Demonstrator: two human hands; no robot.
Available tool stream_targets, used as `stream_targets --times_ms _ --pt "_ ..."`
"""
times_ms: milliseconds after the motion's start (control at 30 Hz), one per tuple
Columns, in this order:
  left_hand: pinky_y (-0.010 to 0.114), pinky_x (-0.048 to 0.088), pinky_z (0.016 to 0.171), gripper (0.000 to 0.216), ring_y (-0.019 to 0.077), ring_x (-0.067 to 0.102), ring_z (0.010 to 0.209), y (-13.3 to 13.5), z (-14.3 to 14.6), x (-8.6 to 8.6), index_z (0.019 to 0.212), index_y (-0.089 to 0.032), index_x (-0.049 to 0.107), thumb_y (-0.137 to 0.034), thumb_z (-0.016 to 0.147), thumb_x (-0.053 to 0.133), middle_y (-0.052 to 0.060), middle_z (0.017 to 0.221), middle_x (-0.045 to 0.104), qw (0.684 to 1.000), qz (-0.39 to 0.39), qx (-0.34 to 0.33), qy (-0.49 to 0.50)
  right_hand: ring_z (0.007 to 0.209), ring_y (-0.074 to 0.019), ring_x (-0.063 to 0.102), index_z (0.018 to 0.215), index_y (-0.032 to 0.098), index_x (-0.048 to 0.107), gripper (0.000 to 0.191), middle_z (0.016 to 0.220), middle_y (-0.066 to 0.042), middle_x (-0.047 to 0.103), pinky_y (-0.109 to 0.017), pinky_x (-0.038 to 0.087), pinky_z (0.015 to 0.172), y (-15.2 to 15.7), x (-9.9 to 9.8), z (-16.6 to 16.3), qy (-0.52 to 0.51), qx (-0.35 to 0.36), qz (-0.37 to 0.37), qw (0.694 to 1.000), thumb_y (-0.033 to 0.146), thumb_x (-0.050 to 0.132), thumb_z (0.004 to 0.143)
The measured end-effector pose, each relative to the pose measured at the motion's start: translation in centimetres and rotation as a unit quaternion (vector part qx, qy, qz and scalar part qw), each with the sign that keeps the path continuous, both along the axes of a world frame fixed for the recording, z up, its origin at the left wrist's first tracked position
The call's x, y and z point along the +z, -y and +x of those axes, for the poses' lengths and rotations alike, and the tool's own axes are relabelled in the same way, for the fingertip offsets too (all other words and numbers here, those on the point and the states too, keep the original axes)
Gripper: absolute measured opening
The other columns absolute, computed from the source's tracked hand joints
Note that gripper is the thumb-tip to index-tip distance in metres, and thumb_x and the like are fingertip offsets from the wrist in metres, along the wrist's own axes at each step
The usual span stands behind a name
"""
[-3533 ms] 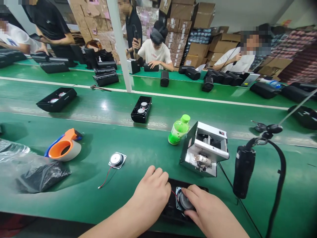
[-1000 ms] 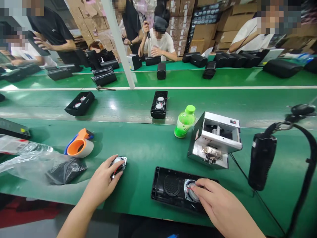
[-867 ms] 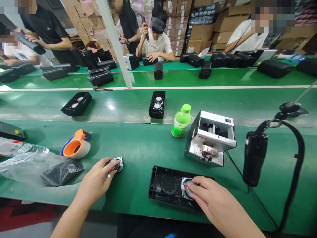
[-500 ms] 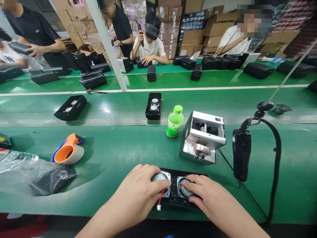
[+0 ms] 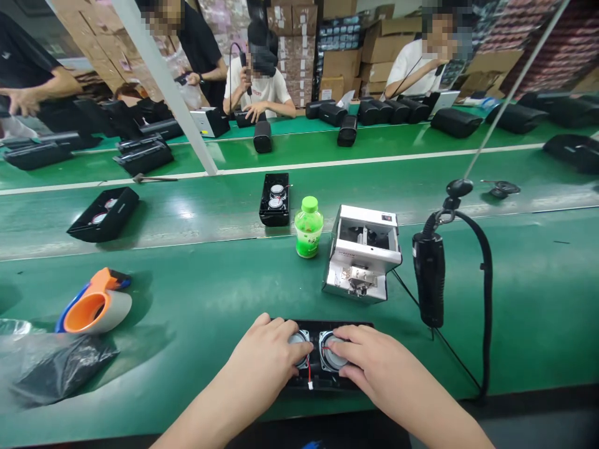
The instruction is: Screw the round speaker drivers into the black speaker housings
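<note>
A black speaker housing lies on the green bench in front of me, with two round speaker drivers in it. My left hand curls its fingers round the left speaker driver, covering much of it. Around the right speaker driver, my right hand has its thumb and fingers closed on the rim. A red wire with a white connector hangs between the hands over the housing's near side.
Beyond the housing stand a white-and-black machine and a green bottle. A black electric screwdriver hangs at right. An orange tape dispenser and plastic bag lie left. Another housing rests on the belt; people work opposite.
The view has swung right, so the bench things appear further left. Both hands stay on the two drivers, and the red wire now hangs more clear of my left hand.
</note>
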State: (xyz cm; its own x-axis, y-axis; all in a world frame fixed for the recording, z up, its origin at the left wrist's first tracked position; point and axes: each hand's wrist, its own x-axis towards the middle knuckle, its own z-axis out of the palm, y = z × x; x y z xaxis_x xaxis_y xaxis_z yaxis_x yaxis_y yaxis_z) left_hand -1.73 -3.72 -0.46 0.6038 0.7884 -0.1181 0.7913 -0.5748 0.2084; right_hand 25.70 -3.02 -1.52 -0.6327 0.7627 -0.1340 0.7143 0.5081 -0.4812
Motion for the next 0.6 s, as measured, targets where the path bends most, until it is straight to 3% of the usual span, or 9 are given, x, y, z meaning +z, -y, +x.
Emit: stream_targets --times_ms 100,200,600 --pt "0.043 0.043 0.09 0.055 0.0292 0.074 0.112 0.0 -0.6 0.2 0.138 -0.027 0.068 -0.014 0.088 0.086 0.006 0.133 0.076 0.999 -0.018 -0.002 0.029 0.125 -0.0285 0.071 0.135 0.033 0.069 0.047 0.142 -0.002 0.072 -0.048 0.065 0.104 0.1 0.2 0.0 -0.006 -0.001 -0.007 1.0 0.006 0.069 0.096" --pt "0.044 0.043 0.094 0.055 0.0285 0.074 0.12 0.1 -1.3 0.0 0.141 -0.026 0.065 -0.005 0.091 0.074 0.006 0.143 0.075 0.997 -0.034 0.0 0.065 0.123 -0.0273 0.071 0.134 0.033 0.068 0.045 0.14 -0.001 0.072 -0.049 0.064 0.105 0.2 0.2 -0.1 -0.01 0.001 -0.012 1.0 0.008 0.07 0.097" --pt "0.043 0.041 0.09 0.045 0.0275 0.075 0.123 0.1 -1.3 0.0 0.138 -0.028 0.069 -0.009 0.097 0.071 0.004 0.144 0.076 0.993 -0.063 0.019 0.098 0.122 -0.0267 0.073 0.133 0.031 0.071 0.042 0.14 -0.002 0.074 -0.045 0.064 0.104 -0.2 0.1 0.1 -0.011 0.012 -0.004 1.0 0.009 0.071 0.098"
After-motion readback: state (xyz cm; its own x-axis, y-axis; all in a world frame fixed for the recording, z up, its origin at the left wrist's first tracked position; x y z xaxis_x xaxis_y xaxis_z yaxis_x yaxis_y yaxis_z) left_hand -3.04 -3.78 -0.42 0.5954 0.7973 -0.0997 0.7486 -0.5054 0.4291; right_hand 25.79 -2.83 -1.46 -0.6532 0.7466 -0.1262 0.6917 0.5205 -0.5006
